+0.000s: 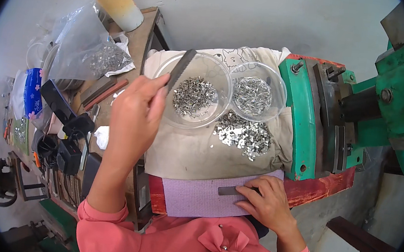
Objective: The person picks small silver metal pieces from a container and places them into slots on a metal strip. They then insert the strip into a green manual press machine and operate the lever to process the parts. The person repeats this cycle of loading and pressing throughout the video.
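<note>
My left hand (pixel 137 112) is raised at the left side of a large clear plastic bowl (pixel 228 82). It grips a dark flat strip with a toothed edge (pixel 182 67), tilted up over the bowl's rim. Small grey metal pieces (pixel 195 96) lie inside that bowl. On a purple woven mat (pixel 189 201), my right hand (pixel 269 202) has its fingers and thumb closed on a flat grey strip (pixel 227 191). Beside the large bowl sits a smaller clear bowl (pixel 283 92) of slim shiny metal pieces (pixel 253 96). A loose heap of shiny metal chips (pixel 247 136) lies on the cloth below both.
A green machine (pixel 306 117) with a dark steel block stands close on the right. The beige cloth (pixel 179 158) covers a red board (pixel 313 187). At the left, a cluttered bench holds a yellow bottle (pixel 114 1), a phone on a stand (pixel 59 101) and a plastic bag (pixel 80 47).
</note>
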A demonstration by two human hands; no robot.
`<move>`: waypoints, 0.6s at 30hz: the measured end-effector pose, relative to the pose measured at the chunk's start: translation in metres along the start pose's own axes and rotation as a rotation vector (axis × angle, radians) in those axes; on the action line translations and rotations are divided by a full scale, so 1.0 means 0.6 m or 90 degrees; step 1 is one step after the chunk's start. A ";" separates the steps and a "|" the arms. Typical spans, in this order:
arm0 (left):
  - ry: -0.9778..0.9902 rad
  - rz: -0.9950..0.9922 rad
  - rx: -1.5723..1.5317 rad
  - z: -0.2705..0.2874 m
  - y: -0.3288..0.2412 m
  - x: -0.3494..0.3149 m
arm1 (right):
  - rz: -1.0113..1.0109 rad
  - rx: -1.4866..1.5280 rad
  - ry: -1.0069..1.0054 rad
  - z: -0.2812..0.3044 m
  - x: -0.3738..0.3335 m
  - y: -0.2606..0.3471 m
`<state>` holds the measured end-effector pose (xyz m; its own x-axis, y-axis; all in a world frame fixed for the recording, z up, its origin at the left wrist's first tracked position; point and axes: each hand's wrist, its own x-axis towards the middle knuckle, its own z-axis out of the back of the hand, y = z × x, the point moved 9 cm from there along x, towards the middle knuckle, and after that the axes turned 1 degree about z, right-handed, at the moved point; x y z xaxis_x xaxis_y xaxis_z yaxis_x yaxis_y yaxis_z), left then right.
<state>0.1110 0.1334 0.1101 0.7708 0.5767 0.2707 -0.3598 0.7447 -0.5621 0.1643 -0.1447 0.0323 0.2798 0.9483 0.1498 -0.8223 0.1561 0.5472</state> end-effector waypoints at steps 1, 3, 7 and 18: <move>0.021 0.034 -0.085 0.000 0.008 -0.006 | -0.011 0.002 -0.003 -0.002 -0.002 -0.006; 0.075 0.127 -0.301 0.001 0.020 -0.036 | -0.016 0.005 -0.002 -0.006 -0.003 -0.013; 0.318 0.305 -0.570 -0.045 0.009 -0.120 | -0.005 -0.016 -0.017 -0.004 -0.009 -0.018; 0.685 0.490 -0.732 -0.221 0.003 -0.322 | -0.174 -0.153 -0.126 0.042 -0.092 -0.068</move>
<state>0.0310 -0.0215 -0.0468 0.7647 -0.1609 -0.6240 -0.6221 -0.4368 -0.6498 0.1949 -0.2106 0.0222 0.5741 0.7956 0.1936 -0.7904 0.4767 0.3847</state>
